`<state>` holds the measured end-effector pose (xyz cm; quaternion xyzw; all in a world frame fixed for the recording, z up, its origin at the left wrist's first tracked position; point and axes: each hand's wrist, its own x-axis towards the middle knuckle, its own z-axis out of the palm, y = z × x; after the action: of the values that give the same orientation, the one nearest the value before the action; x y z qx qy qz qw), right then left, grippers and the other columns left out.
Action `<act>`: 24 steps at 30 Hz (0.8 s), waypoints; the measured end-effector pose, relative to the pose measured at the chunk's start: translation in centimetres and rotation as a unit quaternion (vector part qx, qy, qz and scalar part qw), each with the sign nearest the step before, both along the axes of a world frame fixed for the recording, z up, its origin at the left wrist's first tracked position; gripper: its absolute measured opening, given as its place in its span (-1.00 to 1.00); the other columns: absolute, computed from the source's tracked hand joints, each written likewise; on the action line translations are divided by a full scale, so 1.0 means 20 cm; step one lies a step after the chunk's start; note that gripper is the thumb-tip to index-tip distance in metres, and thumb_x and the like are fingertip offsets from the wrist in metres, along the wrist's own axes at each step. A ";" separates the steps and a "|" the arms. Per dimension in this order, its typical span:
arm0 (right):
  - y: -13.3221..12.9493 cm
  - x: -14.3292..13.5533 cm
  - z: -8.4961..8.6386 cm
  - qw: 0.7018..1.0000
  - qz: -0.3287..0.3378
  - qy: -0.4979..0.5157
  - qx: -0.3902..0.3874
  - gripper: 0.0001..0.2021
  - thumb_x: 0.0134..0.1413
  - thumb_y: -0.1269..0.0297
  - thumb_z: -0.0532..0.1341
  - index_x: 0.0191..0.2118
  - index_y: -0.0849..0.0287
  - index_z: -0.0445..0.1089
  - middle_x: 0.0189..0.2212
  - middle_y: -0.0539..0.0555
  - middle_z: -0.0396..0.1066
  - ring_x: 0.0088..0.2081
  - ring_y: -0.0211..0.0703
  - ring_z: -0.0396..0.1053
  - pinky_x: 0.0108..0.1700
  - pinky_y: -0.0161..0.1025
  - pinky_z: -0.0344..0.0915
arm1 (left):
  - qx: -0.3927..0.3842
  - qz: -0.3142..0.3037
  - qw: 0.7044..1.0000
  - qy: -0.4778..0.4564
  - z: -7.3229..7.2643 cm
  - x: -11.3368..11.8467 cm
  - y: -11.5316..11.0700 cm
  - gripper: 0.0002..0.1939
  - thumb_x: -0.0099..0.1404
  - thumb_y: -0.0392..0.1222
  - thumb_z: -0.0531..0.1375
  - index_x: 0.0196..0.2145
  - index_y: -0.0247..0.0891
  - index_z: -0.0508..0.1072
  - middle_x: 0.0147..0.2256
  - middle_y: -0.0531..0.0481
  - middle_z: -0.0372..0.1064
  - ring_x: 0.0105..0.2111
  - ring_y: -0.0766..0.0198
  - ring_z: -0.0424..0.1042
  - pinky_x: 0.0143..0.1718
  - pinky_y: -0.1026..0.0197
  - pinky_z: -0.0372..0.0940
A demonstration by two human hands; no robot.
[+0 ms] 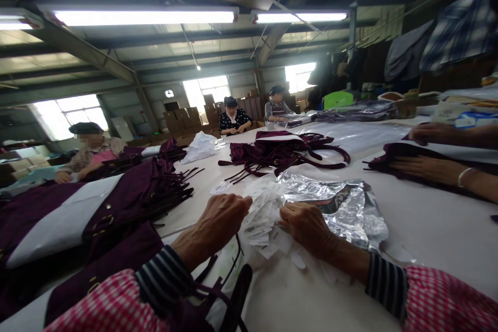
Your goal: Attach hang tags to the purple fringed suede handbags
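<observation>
A pile of small white paper tags [261,212] lies on the white table in front of me. At its left edge, my left hand [220,223] is closed, thumb and fingers pressed together; whatever they pinch is too small or hidden to make out. My right hand [307,225] is curled shut at the pile's right side, fingertips by the tags, and I cannot see what is in it. Just beyond it spreads a crumpled silver foil bag [360,212]. Below my left hand are dark purple bag straps [237,290].
Stacked purple bags [136,197] with white paper bands fill the left side. More purple bags [268,150] lie ahead, near a crumpled white plastic bag [200,146]. At right, a co-worker's hands [424,168] rest on dark fabric. Several people sit around the table.
</observation>
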<state>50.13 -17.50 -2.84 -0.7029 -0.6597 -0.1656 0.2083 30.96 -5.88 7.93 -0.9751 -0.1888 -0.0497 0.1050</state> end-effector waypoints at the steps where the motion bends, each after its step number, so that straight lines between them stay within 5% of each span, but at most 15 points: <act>1: 0.00 0.01 -0.01 1.000 0.013 0.001 0.001 -0.85 0.20 0.43 0.23 -0.42 0.17 0.34 -0.42 0.10 0.45 -0.36 -0.08 0.41 -0.36 -0.23 0.11 | 0.002 0.004 1.000 0.001 -0.01 -0.02 0.02 -0.77 0.37 -0.33 0.01 -0.39 -0.21 0.38 -0.47 -0.05 0.45 -0.49 0.20 0.40 -0.48 0.17 -0.14; 15: 0.03 0.06 -0.16 0.995 0.088 0.055 -0.010 -0.78 0.26 0.37 0.18 -0.45 0.15 0.28 -0.45 0.02 0.41 -0.39 -0.17 0.39 -0.35 -0.27 0.14 | -0.068 0.082 0.993 -0.042 -0.09 -0.26 0.25 -0.78 0.33 -0.23 0.07 -0.46 -0.21 0.41 -0.53 0.01 0.38 -0.44 0.23 0.40 -0.39 0.24 0.04; 20: 0.01 0.05 -0.15 0.994 0.084 0.061 -0.024 -0.73 0.29 0.31 0.13 -0.48 0.14 0.27 -0.46 0.06 0.41 -0.38 -0.13 0.39 -0.32 -0.23 0.19 | -0.087 0.180 0.973 -0.119 0.08 -0.66 0.40 -0.78 0.31 -0.20 0.04 -0.43 -0.23 0.42 -0.52 0.05 0.38 -0.47 0.27 0.35 -0.39 0.29 0.10; 24: 0.01 0.06 -0.18 0.995 0.067 0.068 -0.014 -0.74 0.29 0.20 0.13 -0.45 0.09 0.33 -0.45 0.06 0.45 -0.40 -0.11 0.43 -0.35 -0.20 0.27 | -0.198 0.243 0.910 -0.272 0.22 -0.93 0.28 -0.74 0.26 -0.01 0.16 -0.40 -0.25 0.47 -0.54 0.10 0.34 -0.52 0.29 0.30 -0.48 0.32 0.12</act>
<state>51.34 -17.26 -6.38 -0.6693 -0.6921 -0.0938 0.2534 12.31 -0.23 12.42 -0.8488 -0.4468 -0.2473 -0.1372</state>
